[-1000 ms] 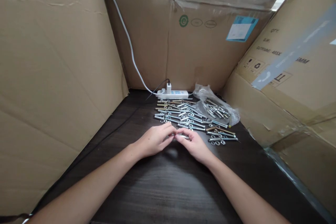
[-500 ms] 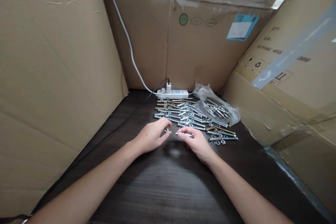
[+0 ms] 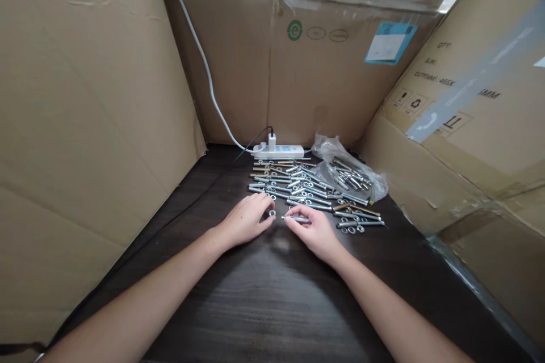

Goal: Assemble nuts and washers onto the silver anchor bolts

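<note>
While our two hands rest on the dark table (image 3: 272, 295), each is busy with one small metal part. Our right hand (image 3: 313, 231) pinches one silver bolt (image 3: 297, 219) between thumb and fingertips, the bolt lying level just above the tabletop with its free end pointing toward the other hand. Our left hand (image 3: 247, 220) lies loosely curled, palm down, its fingertips at one small washer (image 3: 272, 213) that sits on the table — we cannot tell whether the fingers actually grip it or only touch it. Bolt and washer are close but apart.

Beyond our hands lies a spread of bolts (image 3: 298, 187) in rough rows with loose washers among them, too many and too small for us to count. One clear plastic bag (image 3: 349, 173) with more bolts inside lies to their right. One white power strip (image 3: 279, 151) sits against the back wall, with one white plug (image 3: 271, 140) in it and one white cable (image 3: 200, 62) running up the cardboard.

Three cardboard walls enclose the table. On the back one (image 3: 255, 68) we see a green round mark and one blue-and-white label, its print unreadable. The right one (image 3: 468, 113) reads "QTY", "G.W." and partly "465X" — the rest is cut off by tape.
</note>
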Tool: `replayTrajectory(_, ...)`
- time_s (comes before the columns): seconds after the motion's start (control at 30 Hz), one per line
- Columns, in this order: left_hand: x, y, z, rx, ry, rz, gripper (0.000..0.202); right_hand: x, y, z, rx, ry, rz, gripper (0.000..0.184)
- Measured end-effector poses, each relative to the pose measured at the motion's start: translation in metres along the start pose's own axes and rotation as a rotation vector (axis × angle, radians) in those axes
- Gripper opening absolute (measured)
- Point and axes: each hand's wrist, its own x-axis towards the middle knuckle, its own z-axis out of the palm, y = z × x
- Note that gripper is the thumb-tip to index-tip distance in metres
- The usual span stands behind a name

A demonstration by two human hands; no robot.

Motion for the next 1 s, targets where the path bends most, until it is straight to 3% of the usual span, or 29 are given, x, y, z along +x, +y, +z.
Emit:
replayTrajectory(0.3, -0.005, 0.017, -0.005, -0.254, -0.046, 0.022, 0.015, 0.0, 0.006, 0.003, -0.005, -0.014, -0.037, 0.026)
replayTrajectory(0.77, -0.008, 0.026, -0.011, -0.383, -0.028, 0.051, 0.017, 0.002, -0.001, -0.001, 0.013, -0.054, -0.023, 0.023)
replayTrajectory(1.0, -0.005, 0.021, -0.008, -0.235, -0.055, 0.018, 0.019, 0.002, -0.003, -0.002, 0.017, -0.057, -0.02, 0.027)
